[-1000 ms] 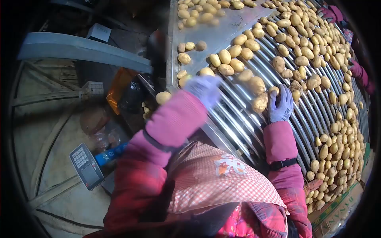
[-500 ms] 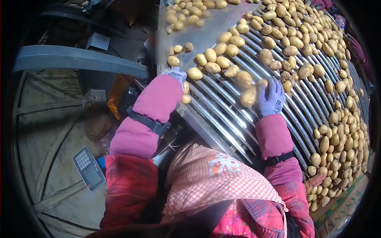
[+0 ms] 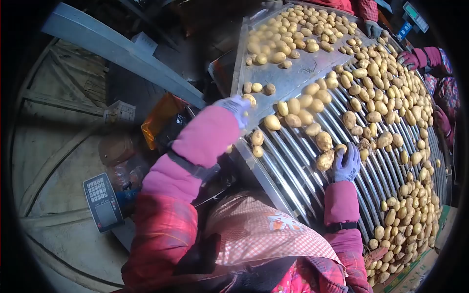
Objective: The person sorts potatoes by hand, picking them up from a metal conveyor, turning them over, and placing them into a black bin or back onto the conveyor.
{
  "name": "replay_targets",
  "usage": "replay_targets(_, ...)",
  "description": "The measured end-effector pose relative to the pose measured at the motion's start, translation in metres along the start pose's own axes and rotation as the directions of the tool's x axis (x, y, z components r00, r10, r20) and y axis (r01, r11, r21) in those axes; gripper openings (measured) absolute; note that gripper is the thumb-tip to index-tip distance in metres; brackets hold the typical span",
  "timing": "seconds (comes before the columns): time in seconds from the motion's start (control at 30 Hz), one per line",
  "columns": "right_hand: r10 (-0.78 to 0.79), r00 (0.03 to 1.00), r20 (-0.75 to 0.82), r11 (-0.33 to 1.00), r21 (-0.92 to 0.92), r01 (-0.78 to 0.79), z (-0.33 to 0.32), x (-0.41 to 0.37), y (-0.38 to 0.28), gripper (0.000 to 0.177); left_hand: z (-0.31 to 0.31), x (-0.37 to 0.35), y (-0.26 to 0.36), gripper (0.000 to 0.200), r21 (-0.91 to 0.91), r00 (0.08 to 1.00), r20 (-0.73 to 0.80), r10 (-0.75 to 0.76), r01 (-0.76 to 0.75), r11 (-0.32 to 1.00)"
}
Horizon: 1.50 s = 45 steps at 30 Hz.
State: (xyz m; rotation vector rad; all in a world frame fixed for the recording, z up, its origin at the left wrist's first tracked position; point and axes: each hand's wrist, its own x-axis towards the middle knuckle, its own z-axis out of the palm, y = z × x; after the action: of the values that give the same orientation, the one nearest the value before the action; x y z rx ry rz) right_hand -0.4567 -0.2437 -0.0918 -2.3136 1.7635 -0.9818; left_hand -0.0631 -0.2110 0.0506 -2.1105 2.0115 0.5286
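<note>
My left hand (image 3: 234, 108), in a pale lavender glove, is smeared by motion over the left edge of the metal sorting table. Close by its fingers is a potato (image 3: 249, 100); whether the hand holds anything cannot be made out. Down on the steel rollers (image 3: 288, 168), my right hand (image 3: 347, 165) wears the same kind of glove. Its thumb and fingers are around a small potato (image 3: 341, 147). Two larger potatoes (image 3: 324, 141) lie just left of that hand, and a potato with stringy roots (image 3: 364, 144) lies to its right.
Many potatoes (image 3: 410, 215) cover the rollers' right side. More lie on the flat metal sheet (image 3: 273, 80) at the back. Co-workers' gloved hands (image 3: 408, 60) reach in from the far side. A grey beam (image 3: 122, 53) and a digital scale (image 3: 103, 202) are on the left.
My left hand has lifted from the roller edge and moved away, up along the table's left side. The right hand stays beside the same potatoes. The view has shifted, showing more of the far side.
</note>
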Motion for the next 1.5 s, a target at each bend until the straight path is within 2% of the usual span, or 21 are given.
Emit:
replay_targets(0.1,0.019,1.000,0.005,0.998,-0.057,-0.018,-0.003,0.001,-0.005,0.040,-0.026,0.010,-0.044,0.042,-0.081,0.953,-0.284,-0.101,0.082,0.993)
replay_targets(0.17,0.016,1.000,0.003,0.998,-0.059,-0.016,-0.002,0.003,-0.007,0.040,-0.032,0.028,-0.079,0.042,-0.107,0.871,-0.484,-0.080,0.032,0.994)
replay_targets(0.23,0.064,0.997,0.044,0.994,-0.092,-0.060,-0.004,0.000,-0.008,0.041,-0.034,0.055,-0.113,0.044,-0.178,0.844,-0.534,-0.047,-0.058,0.982)
replay_targets(0.3,0.100,0.994,0.041,0.994,-0.046,-0.098,-0.008,0.002,-0.014,0.041,-0.007,0.097,-0.157,0.046,0.025,0.604,-0.788,0.120,-0.163,0.986)
replay_targets(0.37,0.056,0.998,0.034,0.996,-0.074,-0.054,-0.008,0.001,-0.010,0.041,-0.016,0.085,-0.112,0.046,0.003,0.527,-0.849,0.038,-0.067,0.998)
replay_targets(0.47,0.101,0.994,0.034,0.993,-0.061,-0.099,-0.007,0.003,-0.013,0.041,-0.015,0.093,-0.063,0.045,0.051,0.597,-0.768,0.232,-0.304,0.951)
replay_targets(0.5,0.103,0.994,0.036,0.994,-0.046,-0.101,-0.007,0.003,-0.013,0.042,-0.021,0.083,-0.018,0.045,-0.525,0.827,-0.560,0.055,-0.405,0.748)
replay_targets(0.6,0.103,0.994,0.039,0.993,-0.055,-0.101,-0.009,0.005,-0.013,0.042,0.019,0.074,0.064,0.046,-0.124,0.696,-0.633,0.339,-0.523,0.843)
replay_targets(0.63,0.110,0.992,0.058,0.992,-0.071,-0.106,-0.008,0.004,-0.013,0.042,0.012,0.051,0.102,0.045,-0.326,0.833,-0.427,0.352,-0.505,0.799)
replay_targets(0.67,0.141,0.988,0.060,0.988,-0.079,-0.136,-0.011,0.004,-0.018,0.041,0.000,0.040,0.135,0.047,-0.211,0.805,-0.286,0.519,-0.582,0.786)
replay_targets(0.73,0.129,0.991,0.026,0.992,-0.021,-0.128,-0.010,-0.001,-0.018,0.041,0.065,0.032,0.177,0.065,-0.005,0.593,-0.507,0.626,-0.728,0.685)
replay_targets(0.83,0.140,0.990,0.014,0.984,0.113,-0.141,-0.006,0.002,-0.002,0.034,0.087,0.031,0.217,0.086,0.049,0.691,-0.324,0.647,-0.671,0.740)
replay_targets(0.93,0.173,0.984,0.041,0.904,0.391,-0.175,-0.025,0.000,0.003,0.023,0.102,0.049,0.212,0.082,0.155,0.685,-0.310,0.659,-0.648,0.746)
replay_targets(0.97,0.357,0.915,0.190,0.743,0.536,-0.401,-0.037,-0.001,0.004,0.022,0.102,0.051,0.208,0.081,0.169,0.702,-0.306,0.643,-0.625,0.762)
replay_targets(1.07,0.249,0.959,-0.135,0.937,0.284,-0.203,-0.068,0.018,0.031,0.024,0.095,0.066,0.196,0.079,0.209,0.710,-0.279,0.647,-0.612,0.762)
replay_targets(1.1,0.204,0.969,-0.139,0.976,0.109,-0.190,-0.070,0.029,0.040,0.027,0.089,0.071,0.194,0.078,0.219,0.725,-0.253,0.640,-0.601,0.768)
replay_targets(1.23,0.168,0.981,0.096,0.985,0.032,-0.172,-0.033,0.033,0.027,0.042,0.080,0.109,0.174,0.077,0.189,0.776,-0.340,0.531,-0.497,0.847)
replay_targets(1.3,-0.054,0.989,-0.140,0.996,-0.079,0.043,-0.021,0.037,0.001,0.048,0.078,0.126,0.161,0.075,0.220,0.766,-0.390,0.511,-0.461,0.860)
replay_targets(1.4,-0.087,0.992,-0.093,0.934,0.338,0.114,-0.018,0.059,-0.006,0.039,0.073,0.128,0.148,0.072,0.251,0.733,-0.513,0.447,-0.370,0.895)
replay_targets(1.47,0.185,0.982,0.032,0.935,0.301,-0.186,-0.039,0.077,0.019,0.029,0.055,0.098,0.150,0.065,0.151,0.728,-0.534,0.431,-0.419,0.895)
replay_targets(1.5,0.108,0.966,-0.237,0.970,0.236,-0.051,-0.051,0.081,0.039,0.030,0.053,0.081,0.153,0.059,0.048,0.718,-0.557,0.417,-0.474,0.879)
